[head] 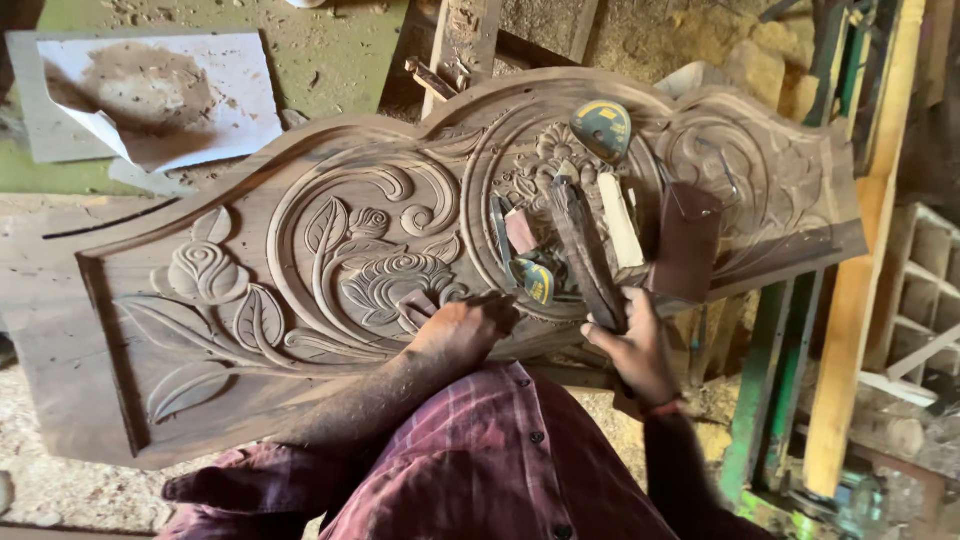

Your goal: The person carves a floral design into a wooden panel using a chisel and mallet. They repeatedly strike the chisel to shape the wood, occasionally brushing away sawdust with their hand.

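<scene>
The carved wooden panel (300,290) is lying across the bench, and the left hand (462,333) is pressing closed on its near edge. The right hand (630,350) is gripping a dark wooden strip (585,255) there. A yellow-and-blue rounded label (602,128) is lying near the panel's far edge, beside a brown sandpaper sheet (685,245).

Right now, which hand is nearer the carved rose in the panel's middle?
Left. The left hand rests at the carved rose; the right hand is apart, off the panel's lower edge.

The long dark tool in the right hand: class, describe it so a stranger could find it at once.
Start at the big carved wooden panel with roses and leaves. At its lower right edge, the right hand holds a long dark flat tool, slanting up over the carving; it is darker and longer than the pale block beside it.
</scene>
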